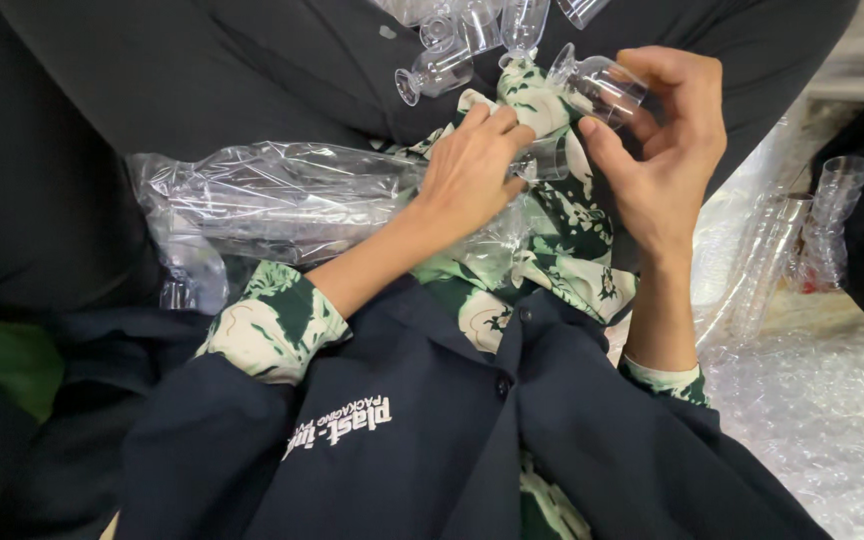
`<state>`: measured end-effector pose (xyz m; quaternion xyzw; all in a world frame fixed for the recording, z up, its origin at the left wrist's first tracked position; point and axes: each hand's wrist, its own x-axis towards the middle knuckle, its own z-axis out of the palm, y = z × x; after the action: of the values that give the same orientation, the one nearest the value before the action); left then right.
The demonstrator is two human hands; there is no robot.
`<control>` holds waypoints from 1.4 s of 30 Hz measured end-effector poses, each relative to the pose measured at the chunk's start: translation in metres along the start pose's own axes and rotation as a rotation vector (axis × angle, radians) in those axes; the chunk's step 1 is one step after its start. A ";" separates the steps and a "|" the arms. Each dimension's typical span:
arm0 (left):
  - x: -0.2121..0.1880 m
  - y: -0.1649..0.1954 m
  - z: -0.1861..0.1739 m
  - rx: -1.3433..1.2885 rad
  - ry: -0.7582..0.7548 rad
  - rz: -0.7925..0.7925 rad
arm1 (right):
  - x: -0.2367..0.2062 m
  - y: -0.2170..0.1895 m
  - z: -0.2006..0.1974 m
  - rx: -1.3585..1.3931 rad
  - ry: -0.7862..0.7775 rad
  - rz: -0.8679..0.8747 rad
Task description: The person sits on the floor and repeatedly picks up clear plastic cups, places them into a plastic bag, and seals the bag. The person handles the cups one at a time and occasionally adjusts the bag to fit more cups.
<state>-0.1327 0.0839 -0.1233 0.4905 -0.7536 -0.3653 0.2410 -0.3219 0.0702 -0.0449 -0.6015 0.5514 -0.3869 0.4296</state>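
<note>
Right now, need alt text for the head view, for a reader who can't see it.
Seen from above, a person's right hand holds a small clear plastic bottle while the left hand grips the open end of a clear plastic bag on their lap. More clear bottles lie loose above, and stacked clear bottles rest on bubble wrap to the right.

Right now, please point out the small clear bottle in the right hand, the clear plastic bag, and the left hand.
small clear bottle [600, 85], head view, on its body.
clear plastic bag [272, 195], head view, on its middle.
left hand [472, 165], head view, on its back.
</note>
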 end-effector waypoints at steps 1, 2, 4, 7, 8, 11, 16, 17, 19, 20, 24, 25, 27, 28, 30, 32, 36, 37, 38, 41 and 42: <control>0.000 -0.001 0.000 -0.029 0.010 0.007 | -0.001 0.000 -0.002 0.090 0.005 0.032; 0.001 -0.003 -0.001 -0.065 0.039 0.012 | -0.001 0.001 -0.003 0.182 0.011 0.064; 0.001 -0.005 -0.003 -0.136 0.094 0.021 | -0.002 0.005 -0.007 0.250 0.060 0.084; 0.005 -0.007 -0.007 -0.268 0.197 0.077 | -0.006 0.013 -0.014 0.483 0.074 0.164; 0.006 -0.007 -0.008 -0.335 0.151 -0.019 | -0.007 0.016 -0.017 0.540 0.071 0.192; 0.008 -0.007 -0.011 -0.473 0.073 -0.195 | -0.011 0.026 -0.026 0.633 0.069 0.262; 0.007 -0.011 -0.011 -0.518 0.173 -0.073 | -0.017 0.043 -0.036 0.809 0.060 0.385; 0.007 -0.012 -0.011 -0.509 0.177 -0.073 | -0.018 0.046 -0.037 0.848 0.052 0.394; 0.006 -0.013 -0.011 -0.490 0.191 -0.071 | -0.020 0.050 -0.039 0.905 0.026 0.399; 0.006 -0.013 -0.011 -0.500 0.181 -0.080 | -0.020 0.052 -0.039 0.916 0.017 0.397; 0.008 -0.012 -0.012 -0.573 0.170 -0.061 | -0.020 0.052 -0.039 0.905 0.027 0.393; 0.008 -0.012 -0.013 -0.598 0.173 -0.042 | -0.020 0.050 -0.038 0.877 0.046 0.388; 0.008 -0.010 -0.016 -0.572 0.158 -0.074 | -0.020 0.047 -0.037 0.775 0.076 0.342; 0.009 -0.010 -0.018 -0.560 0.151 -0.089 | -0.020 0.045 -0.037 0.698 0.088 0.298; 0.009 -0.008 -0.020 -0.569 0.138 -0.105 | -0.020 0.040 -0.036 0.571 0.101 0.241; 0.008 -0.007 -0.022 -0.543 0.132 -0.120 | -0.020 0.036 -0.036 0.479 0.101 0.209; 0.008 -0.005 -0.022 -0.478 0.086 -0.196 | -0.019 0.031 -0.035 0.365 0.105 0.156; 0.009 -0.006 -0.022 -0.476 0.064 -0.226 | -0.019 0.031 -0.035 0.368 0.108 0.153; 0.010 -0.007 -0.022 -0.560 0.022 -0.226 | -0.019 0.030 -0.036 0.375 0.112 0.154; 0.014 -0.013 -0.021 -0.870 -0.128 -0.205 | -0.019 0.031 -0.037 0.404 0.124 0.162; 0.015 -0.015 -0.021 -1.016 -0.192 -0.186 | -0.019 0.032 -0.037 0.413 0.128 0.166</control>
<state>-0.1151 0.0600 -0.1218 0.3410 -0.4535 -0.7477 0.3449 -0.3694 0.0855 -0.0624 -0.4274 0.5343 -0.4923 0.5381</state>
